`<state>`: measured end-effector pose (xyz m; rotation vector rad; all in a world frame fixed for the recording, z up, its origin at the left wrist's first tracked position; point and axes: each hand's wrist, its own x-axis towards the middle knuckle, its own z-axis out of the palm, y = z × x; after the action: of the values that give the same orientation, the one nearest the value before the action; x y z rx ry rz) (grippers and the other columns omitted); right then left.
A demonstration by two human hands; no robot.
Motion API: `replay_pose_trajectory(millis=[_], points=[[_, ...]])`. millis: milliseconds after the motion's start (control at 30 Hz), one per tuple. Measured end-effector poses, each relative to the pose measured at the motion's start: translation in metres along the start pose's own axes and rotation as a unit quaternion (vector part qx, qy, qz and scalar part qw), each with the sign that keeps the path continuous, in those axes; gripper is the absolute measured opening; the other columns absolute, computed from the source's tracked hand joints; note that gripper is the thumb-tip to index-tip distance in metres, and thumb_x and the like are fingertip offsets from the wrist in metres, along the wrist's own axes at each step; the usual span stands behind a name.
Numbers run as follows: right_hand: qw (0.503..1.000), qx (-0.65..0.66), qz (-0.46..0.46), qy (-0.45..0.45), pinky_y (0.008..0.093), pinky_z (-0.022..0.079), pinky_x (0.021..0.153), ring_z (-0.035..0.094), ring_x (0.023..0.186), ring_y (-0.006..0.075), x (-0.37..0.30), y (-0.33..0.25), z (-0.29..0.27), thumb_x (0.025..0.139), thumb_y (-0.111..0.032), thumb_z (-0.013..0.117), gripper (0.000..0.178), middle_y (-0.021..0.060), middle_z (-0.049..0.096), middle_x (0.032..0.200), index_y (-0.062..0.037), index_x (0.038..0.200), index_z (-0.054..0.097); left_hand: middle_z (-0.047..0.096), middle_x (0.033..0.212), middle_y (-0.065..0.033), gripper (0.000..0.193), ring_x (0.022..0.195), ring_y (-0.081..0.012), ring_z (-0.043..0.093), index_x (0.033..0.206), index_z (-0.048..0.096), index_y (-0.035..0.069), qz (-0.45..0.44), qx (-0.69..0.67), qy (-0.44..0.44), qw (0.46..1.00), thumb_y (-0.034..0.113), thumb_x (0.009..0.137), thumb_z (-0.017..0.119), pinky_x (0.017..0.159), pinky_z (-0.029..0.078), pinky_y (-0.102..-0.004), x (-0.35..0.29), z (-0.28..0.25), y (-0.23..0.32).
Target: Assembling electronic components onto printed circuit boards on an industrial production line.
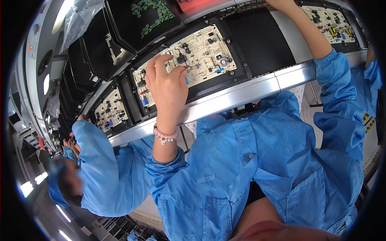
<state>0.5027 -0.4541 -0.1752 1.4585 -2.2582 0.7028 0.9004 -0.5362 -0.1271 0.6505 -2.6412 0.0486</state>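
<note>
My left hand [167, 82], with a pink bead bracelet at its wrist, reaches over a cream circuit board [201, 48]. Thumb and index finger come together above the middle of the board, closed at a small dark reddish spot; what they hold is too small to name. The other fingers curl over the board's left part. Black, blue and red components stand on this board, which lies in a black carrier [241, 68]. At the top edge, my right hand [281, 3] stretches forward past the line; its fingers are cut off by the picture's edge.
A black bin [134, 38] of green disc-shaped parts stands beyond the board, beside a red container [199, 6]. Further boards lie on the line at right [331, 24] and left [110, 108]. A metal rail [241, 92] runs along the front. A co-worker in blue [116, 172] works at left.
</note>
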Motion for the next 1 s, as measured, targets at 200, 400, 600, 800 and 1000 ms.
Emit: replay_pose_trajectory(millis=[200, 400, 600, 800, 1000], points=[[0.999, 0.029, -0.015, 0.013, 0.0449, 0.044, 0.094, 0.05, 0.109, 0.0385, -0.001, 0.001, -0.001, 0.087, -0.02, 0.059, 0.036, 0.0199, 0.054, 0.111, -0.0082, 0.121, 0.06, 0.059, 0.112, -0.0056, 0.005, 0.116, -0.031, 0.049, 0.076, 0.074, 0.009, 0.045, 0.02, -0.011, 0.999, 0.008, 0.071, 0.072, 0.093, 0.038, -0.0439, 0.006, -0.002, 0.001], [1.0, 0.008, -0.017, 0.015, 0.0453, 0.045, 0.09, 0.051, 0.104, 0.0385, -0.004, -0.002, -0.001, 0.085, -0.017, 0.062, 0.032, 0.0205, 0.054, 0.108, -0.0088, 0.116, 0.062, 0.059, 0.109, -0.0049, 0.005, 0.113, -0.0297, 0.05, 0.076, 0.073, 0.009, 0.019, -0.02, -0.014, 1.0, 0.008, 0.071, 0.072, 0.093, 0.038, -0.0428, 0.006, -0.001, -0.001], [0.991, 0.126, -0.039, 0.004, 0.0423, 0.047, 0.083, 0.056, 0.093, 0.0362, 0.001, -0.002, -0.012, 0.079, -0.009, 0.067, 0.025, 0.0189, 0.057, 0.097, -0.0057, 0.104, 0.067, 0.06, 0.106, -0.0039, 0.007, 0.108, -0.0285, 0.051, 0.077, 0.073, 0.009, 0.015, -0.058, -0.023, 0.998, 0.007, 0.07, 0.072, 0.09, 0.038, -0.0417, 0.007, 0.005, -0.008], [0.934, 0.351, -0.047, 0.048, 0.0384, 0.051, 0.073, 0.062, 0.08, 0.0312, -0.001, 0.017, 0.005, 0.077, -0.006, 0.068, 0.022, 0.0161, 0.061, 0.086, -0.0041, 0.099, 0.069, 0.061, 0.102, -0.0027, 0.008, 0.106, -0.0268, 0.053, 0.077, 0.072, 0.008, 0.052, -0.034, -0.013, 0.998, 0.006, 0.069, 0.072, 0.086, 0.038, -0.04, 0.012, 0.006, -0.006], [0.966, 0.224, 0.127, 0.008, 0.0286, 0.051, 0.071, 0.063, 0.075, 0.0173, -0.004, -0.033, -0.049, 0.08, -0.004, 0.069, 0.023, 0.0092, 0.063, 0.085, -0.003, 0.103, 0.068, 0.061, 0.099, -0.0017, 0.008, 0.104, -0.0254, 0.053, 0.077, 0.072, 0.007, 0.059, -0.051, -0.041, 0.996, 0.006, 0.069, 0.073, 0.086, 0.039, -0.0389, 0.015, 0.008, -0.009]])
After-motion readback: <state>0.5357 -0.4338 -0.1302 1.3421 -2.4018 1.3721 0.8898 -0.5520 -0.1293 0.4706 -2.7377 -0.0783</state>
